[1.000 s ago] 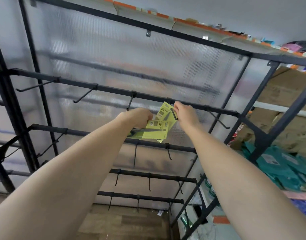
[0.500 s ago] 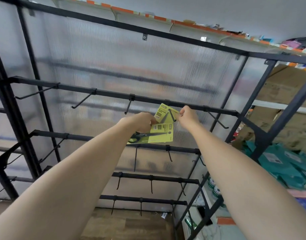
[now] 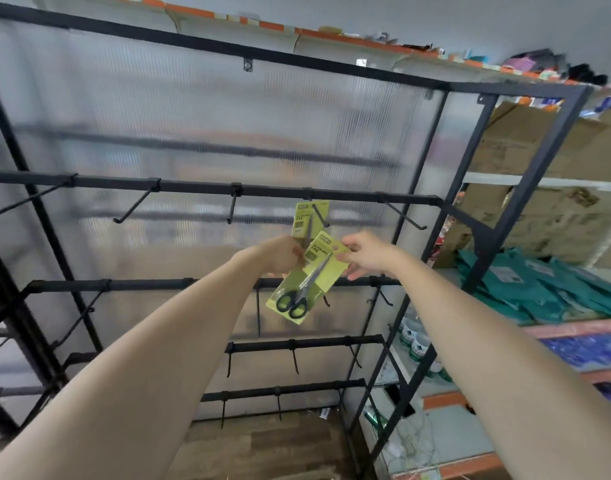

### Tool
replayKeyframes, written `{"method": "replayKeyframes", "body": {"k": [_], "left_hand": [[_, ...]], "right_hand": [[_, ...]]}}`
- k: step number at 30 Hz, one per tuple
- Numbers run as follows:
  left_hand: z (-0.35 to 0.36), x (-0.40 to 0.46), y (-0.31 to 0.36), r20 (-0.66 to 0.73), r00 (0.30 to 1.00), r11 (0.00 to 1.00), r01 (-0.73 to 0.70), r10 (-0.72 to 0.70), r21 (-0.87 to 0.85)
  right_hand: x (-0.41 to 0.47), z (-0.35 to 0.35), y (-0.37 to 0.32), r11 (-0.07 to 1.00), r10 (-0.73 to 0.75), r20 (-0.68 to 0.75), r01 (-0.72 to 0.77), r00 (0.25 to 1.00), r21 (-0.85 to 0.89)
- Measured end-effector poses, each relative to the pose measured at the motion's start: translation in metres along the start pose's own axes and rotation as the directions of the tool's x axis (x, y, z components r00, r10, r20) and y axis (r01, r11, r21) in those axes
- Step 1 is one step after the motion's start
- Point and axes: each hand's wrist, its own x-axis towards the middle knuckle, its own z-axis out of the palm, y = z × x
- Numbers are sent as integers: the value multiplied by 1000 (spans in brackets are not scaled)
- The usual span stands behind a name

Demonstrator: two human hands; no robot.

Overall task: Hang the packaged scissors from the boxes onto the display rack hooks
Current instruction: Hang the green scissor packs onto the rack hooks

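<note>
- Just below the rack's upper bar, a packaged pair of scissors [image 3: 302, 284] is hanging slantwise between both hands, its punched top end pointing up and right, its black handles down and left.
- Its hang hole is lying just under and slightly right of the tip of the hook [image 3: 320, 216], so in my judgement the card is needing to go up and onto that tip.
- Behind it, another yellow pack [image 3: 306, 218] is already sitting on that hook.
- At the card's top corner, the right hand [image 3: 366, 255] is pinching it and looking nearer the hook.
- At the card's left edge, the left hand [image 3: 280, 254] is curling its fingers, seemingly holding packs; how many, I cannot tell.
- Knuckles are hiding the hung pack's lower part, and motion blur is softening the print.
</note>
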Motion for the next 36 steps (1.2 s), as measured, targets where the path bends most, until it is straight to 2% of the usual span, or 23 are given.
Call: {"method": "replayKeyframes", "body": {"k": [2,5,12,18,22,26,31,36], "left_hand": [[-1,0,2,27,998,999,-48,48,-20],[-10,-4,11,-11,994,993,-113,112,-18],[-29,-12,28,-22,993,992,-117,116,-55],[-55,-23,46,-39,996,981,-90,85,-171],[-62,-21,60,-80,997,992,-24,14,-124],[-54,-11,60,-64,997,999,34,-35,-14],[-45,4,49,-202,976,995,93,-85,32],[-41,10,40,-392,911,983,167,-125,75]], "right_hand": [[-3,1,1,991,-18,1,18,1000,-131],[-9,6,-3,961,-30,2,30,1000,-274],[-18,-10,-29,954,-98,28,102,995,-281],[-25,-39,-57,976,-131,11,131,991,-171],[-21,-48,-65,980,-103,-36,96,994,-173],[-18,-47,-65,965,-89,-31,78,996,-249],[-14,-43,-58,936,-76,-79,44,994,-349],[-11,-35,-56,917,-73,-121,19,990,-398]]}}
